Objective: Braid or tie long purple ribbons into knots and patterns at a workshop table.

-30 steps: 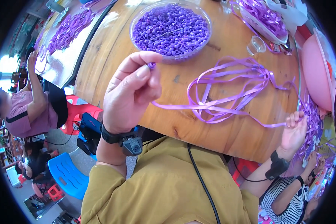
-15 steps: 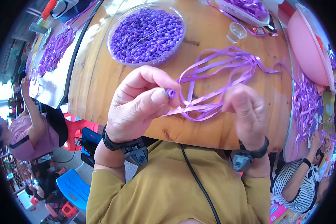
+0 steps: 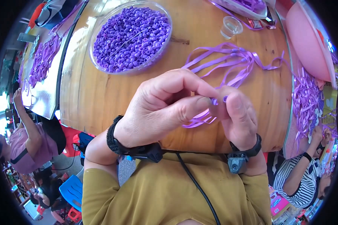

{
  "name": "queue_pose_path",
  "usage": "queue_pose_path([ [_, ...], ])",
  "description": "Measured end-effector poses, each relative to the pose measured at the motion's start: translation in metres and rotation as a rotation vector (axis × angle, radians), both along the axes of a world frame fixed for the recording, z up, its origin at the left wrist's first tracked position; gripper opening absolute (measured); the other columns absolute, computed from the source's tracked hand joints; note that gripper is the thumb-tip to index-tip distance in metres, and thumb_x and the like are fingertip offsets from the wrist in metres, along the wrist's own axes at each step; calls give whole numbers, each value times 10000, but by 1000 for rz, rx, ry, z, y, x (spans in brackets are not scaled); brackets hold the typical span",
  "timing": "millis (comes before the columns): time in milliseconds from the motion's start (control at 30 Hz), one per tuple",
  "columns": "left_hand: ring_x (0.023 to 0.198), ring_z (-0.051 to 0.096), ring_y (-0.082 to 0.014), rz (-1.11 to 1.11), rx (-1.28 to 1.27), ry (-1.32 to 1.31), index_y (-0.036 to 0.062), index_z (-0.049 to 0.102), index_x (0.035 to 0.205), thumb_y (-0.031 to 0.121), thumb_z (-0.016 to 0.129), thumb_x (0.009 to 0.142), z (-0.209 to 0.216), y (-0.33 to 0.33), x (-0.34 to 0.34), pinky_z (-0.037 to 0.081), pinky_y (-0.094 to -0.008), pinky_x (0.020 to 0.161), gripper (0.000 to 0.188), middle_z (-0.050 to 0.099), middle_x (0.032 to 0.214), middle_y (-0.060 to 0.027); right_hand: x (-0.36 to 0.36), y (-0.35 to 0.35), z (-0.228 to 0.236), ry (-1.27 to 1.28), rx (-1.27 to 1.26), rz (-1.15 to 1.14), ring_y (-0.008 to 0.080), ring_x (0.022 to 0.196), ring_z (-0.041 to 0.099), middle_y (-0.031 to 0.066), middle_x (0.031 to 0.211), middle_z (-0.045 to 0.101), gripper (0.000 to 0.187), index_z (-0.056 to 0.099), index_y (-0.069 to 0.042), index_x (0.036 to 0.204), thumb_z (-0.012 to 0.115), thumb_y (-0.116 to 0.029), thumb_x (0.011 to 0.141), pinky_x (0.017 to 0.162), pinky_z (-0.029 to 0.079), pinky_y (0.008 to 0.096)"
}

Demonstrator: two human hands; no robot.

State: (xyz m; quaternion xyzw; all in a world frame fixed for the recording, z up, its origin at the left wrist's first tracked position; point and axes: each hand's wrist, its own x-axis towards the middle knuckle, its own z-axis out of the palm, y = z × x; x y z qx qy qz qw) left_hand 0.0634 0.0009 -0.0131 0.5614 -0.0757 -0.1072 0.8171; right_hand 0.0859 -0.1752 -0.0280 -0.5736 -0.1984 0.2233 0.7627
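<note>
My left hand (image 3: 163, 103) is closed in a pinch, with a small purple bead (image 3: 214, 101) between thumb and index fingertip. My right hand (image 3: 239, 122) is closed beside it, its fingertips almost touching the left ones. A small purple piece (image 3: 225, 99) shows at the right thumb and index finger; whether it is a bead or a ribbon end I cannot tell. Behind both hands a bundle of purple satin ribbons (image 3: 234, 71) lies looped on the wooden table (image 3: 184, 56), partly hidden by the fingers. Beyond my left hand stands a clear round bowl (image 3: 156, 59) full of purple beads (image 3: 131, 39).
A small clear cup (image 3: 231, 27) and a tray of ribbons (image 3: 253, 13) are at the far right. A large pink basin (image 3: 308, 45) stands at the right edge, above piled ribbons (image 3: 306, 101). Co-workers sit at left (image 3: 33, 146) and right (image 3: 298, 180).
My left hand has moved right with its bead, up to my right hand, which has shifted slightly left. The bowl and ribbons appear farther left and higher as the view shifted.
</note>
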Motion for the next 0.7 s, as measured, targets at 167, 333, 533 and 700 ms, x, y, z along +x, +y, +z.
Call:
queue_pose_path([
  [167,835,526,-115,-52,156,-16,0,588,933,23,600,810,0,0,10,423,-229,740,125,556,893,-59,6,-9,-6,102,8,40,56,578,355,-34,626,420,394,476,-56,696,417,-366,932,526,290,218],
  [333,829,526,-121,-79,37,9,-4,590,931,-5,607,799,-7,-7,11,425,-234,719,133,562,899,-66,9,-10,-5,178,9,69,55,561,355,-35,602,416,432,459,-70,653,388,-387,937,516,287,218],
  [533,815,538,-135,-26,221,-180,-13,588,922,-46,616,770,-15,-3,13,432,-237,704,158,570,886,-85,9,-11,-13,157,-14,67,52,504,370,-44,539,400,426,581,2,945,407,-386,922,504,322,219],
  [700,680,579,-196,136,633,-727,4,592,916,-76,658,697,-15,-4,14,451,-265,591,242,588,806,-96,5,-2,-9,170,-17,48,54,546,359,-34,594,421,425,506,-43,697,390,-371,941,486,286,225],
])
